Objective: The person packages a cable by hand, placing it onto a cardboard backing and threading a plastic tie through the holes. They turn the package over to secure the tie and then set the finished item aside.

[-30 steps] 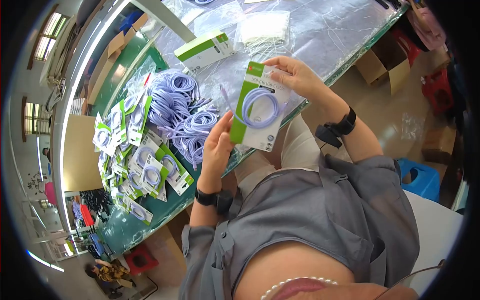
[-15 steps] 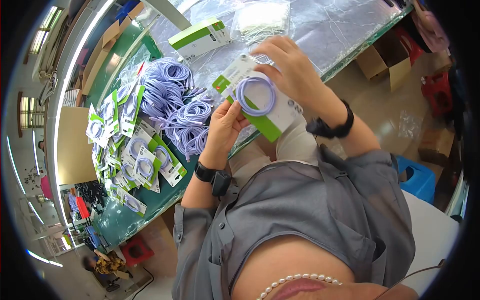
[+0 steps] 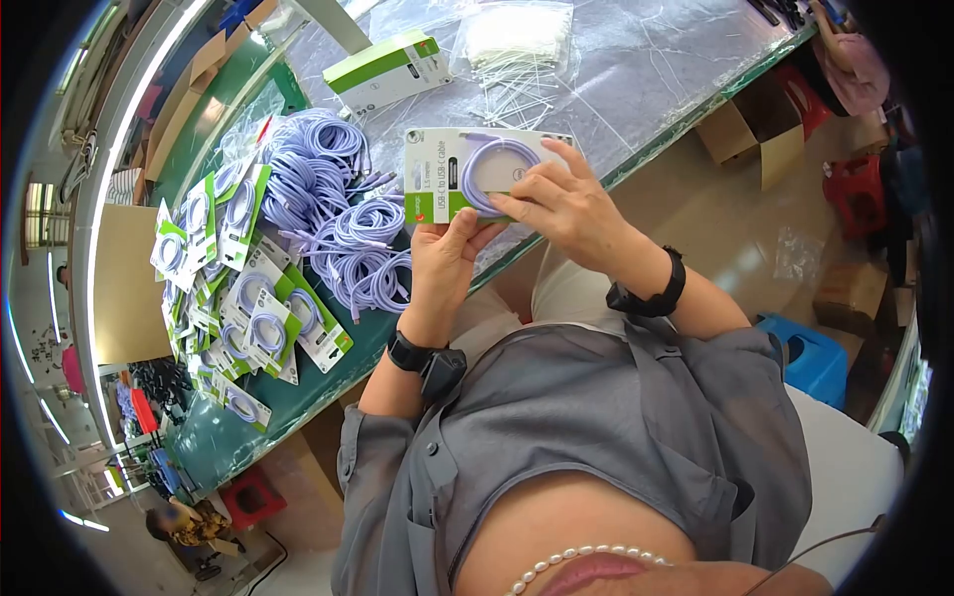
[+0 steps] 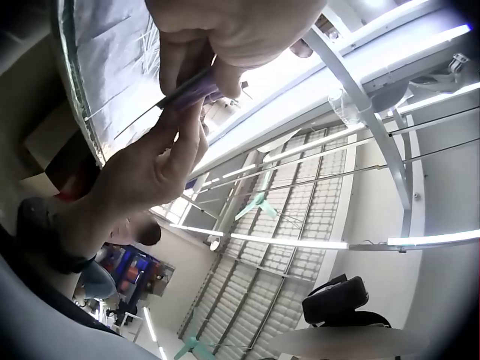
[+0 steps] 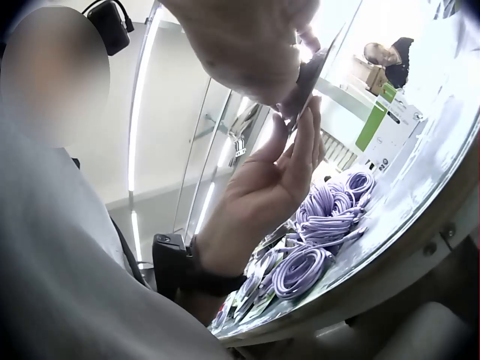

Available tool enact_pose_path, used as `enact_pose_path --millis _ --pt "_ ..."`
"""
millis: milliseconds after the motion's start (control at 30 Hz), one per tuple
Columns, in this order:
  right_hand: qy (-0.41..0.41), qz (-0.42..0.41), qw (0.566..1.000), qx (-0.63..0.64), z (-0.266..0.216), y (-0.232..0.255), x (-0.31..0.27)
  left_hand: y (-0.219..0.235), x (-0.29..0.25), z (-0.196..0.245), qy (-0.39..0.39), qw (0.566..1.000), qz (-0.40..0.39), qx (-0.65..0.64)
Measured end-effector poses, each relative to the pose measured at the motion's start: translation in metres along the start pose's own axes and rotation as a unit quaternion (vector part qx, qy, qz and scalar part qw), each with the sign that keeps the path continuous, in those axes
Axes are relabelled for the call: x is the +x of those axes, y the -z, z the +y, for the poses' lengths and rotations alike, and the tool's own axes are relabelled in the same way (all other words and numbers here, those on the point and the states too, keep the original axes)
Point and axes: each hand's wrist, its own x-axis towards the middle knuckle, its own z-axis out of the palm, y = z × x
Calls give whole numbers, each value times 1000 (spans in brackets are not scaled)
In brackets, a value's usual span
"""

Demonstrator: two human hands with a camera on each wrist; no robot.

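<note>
A white and green USB-C cable card [image 3: 434, 169] is held up over the near table edge, its printed side facing the head camera. My left hand [image 3: 442, 268] pinches its lower edge, thumb in front and fingers behind. A coiled lilac cable [image 3: 475, 159] lies against the card's face. My right hand [image 3: 581, 214] has its curled fingers and thumb at the coil's lower right side, gripping it there. Seen from the right wrist, the card [image 5: 326, 67] shows edge-on between both hands.
Left of the hands lie bundled lilac cables [image 3: 318, 189] and a pile of carded cables [image 3: 234, 288]. Behind stands a green and white box [image 3: 388, 79], near a plastic bag of white cable ties [image 3: 517, 40]. An open carton [image 3: 750, 134] sits on the floor at right.
The card has turned in the hands: first upright, then tilted, now lying sideways with its green end near my left hand. My right hand has moved from the card's top down to the coil.
</note>
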Motion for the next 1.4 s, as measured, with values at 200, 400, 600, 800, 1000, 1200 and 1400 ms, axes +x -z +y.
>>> enact_pose_path --millis 200,400,600,800,1000,1200,1400 --pt "-15 20 1000 12 -5 -20 -17 1 -7 -18 48 998 44 -22" --pt "-16 15 999 42 6 -26 -20 -4 -13 -17 50 998 41 19" --pt "-12 27 998 58 3 -32 -20 4 -14 -26 36 996 70 41" --pt "-182 122 976 15 55 -27 -45 24 -16 -15 -2 993 120 11" --pt "-344 -53 923 -161 85 -38 -62 25 -6 -15 -4 990 133 -38" --pt "-318 -36 932 -170 85 -36 -60 24 3 -15 67 985 91 -129" --pt "-280 55 930 231 31 -10 -34 16 14 -10 110 947 59 -295"
